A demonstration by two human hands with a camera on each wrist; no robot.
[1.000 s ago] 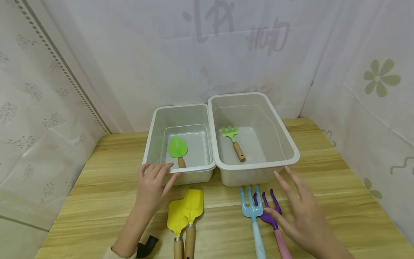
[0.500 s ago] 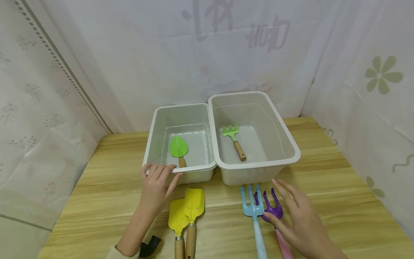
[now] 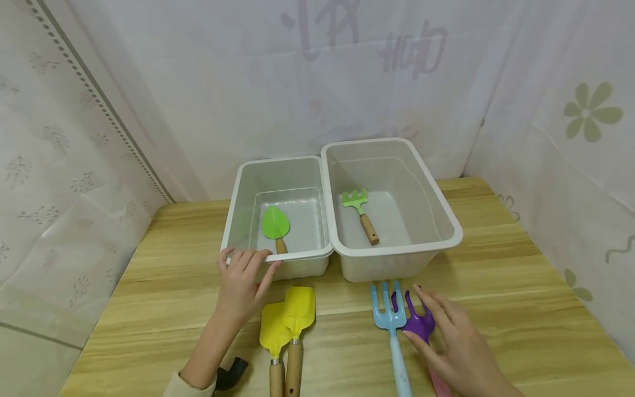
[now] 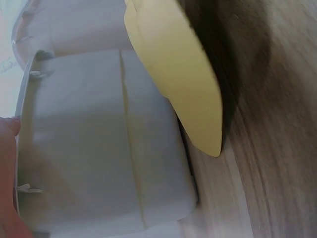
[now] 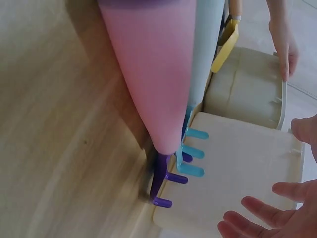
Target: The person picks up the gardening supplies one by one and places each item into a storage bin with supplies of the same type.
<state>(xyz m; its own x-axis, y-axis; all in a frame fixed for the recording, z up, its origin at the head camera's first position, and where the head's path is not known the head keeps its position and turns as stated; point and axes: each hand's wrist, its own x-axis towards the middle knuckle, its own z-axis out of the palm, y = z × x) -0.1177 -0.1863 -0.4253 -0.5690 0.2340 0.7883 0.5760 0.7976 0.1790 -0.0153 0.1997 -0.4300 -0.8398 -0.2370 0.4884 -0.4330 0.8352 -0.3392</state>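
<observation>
My left hand (image 3: 241, 284) rests on the front rim of the left white plastic bin (image 3: 229, 212), fingertips and thumb right at the edge. A green trowel (image 3: 275, 222) with a wooden handle lies in that bin. My right hand (image 3: 458, 344) hovers spread over a hand fork (image 5: 153, 74) with purple tines and a pink handle, partly hidden in the head view. Its thumb overlaps the purple head; the right wrist view shows the fingers apart and holding nothing. A light blue hand fork (image 3: 398, 358) lies alongside, overlapping the purple tines.
The larger right bin (image 3: 397, 252) holds a small green rake (image 3: 368, 226). Two yellow shovels (image 3: 299, 309) with wooden handles lie overlapped before the left bin. A black curved piece (image 3: 231, 375) sits near my left forearm. Patterned curtains surround the wooden table (image 3: 168, 264).
My right hand has come down and left from beside the right bin's front corner to over the purple-and-pink fork. The left hand stays at the rim.
</observation>
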